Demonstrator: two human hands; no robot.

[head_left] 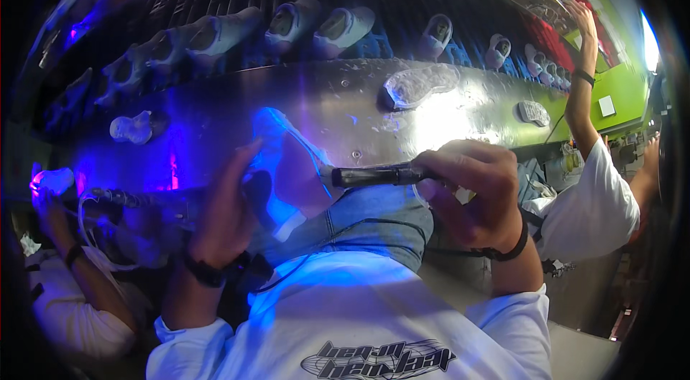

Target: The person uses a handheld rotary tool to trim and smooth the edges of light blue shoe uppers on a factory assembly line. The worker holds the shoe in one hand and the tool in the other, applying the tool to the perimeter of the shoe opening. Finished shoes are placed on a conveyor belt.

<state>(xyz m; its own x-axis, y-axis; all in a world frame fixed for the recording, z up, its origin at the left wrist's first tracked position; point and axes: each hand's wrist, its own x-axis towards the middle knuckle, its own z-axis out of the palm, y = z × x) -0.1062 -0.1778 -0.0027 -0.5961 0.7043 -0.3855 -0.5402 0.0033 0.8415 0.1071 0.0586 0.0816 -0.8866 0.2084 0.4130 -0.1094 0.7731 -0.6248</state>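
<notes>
A pale shoe [305, 177], lit blue along one side, is tilted at the near edge of the metal bench. My left hand [228, 197] is closed around its left side, with some fingers hidden behind it. My right hand [474, 190] grips a slim black-handled brush-like tool [377, 176], thumb and fingers wrapped on its right end. The tool's small pale tip meets the shoe's right edge. What the tip is made of is too small to tell. Both wrists carry dark bands, and a thin dark cord runs below the shoe across my lap.
Several white shoes [345, 29] stand along a dark conveyor beyond the metal bench [316, 93]. Wrapped sole-shaped pieces [420, 85] lie on the bench. At left, a co-worker's hand [49, 204] holds a pale piece; at right, another person's arm [581, 93] reaches forward.
</notes>
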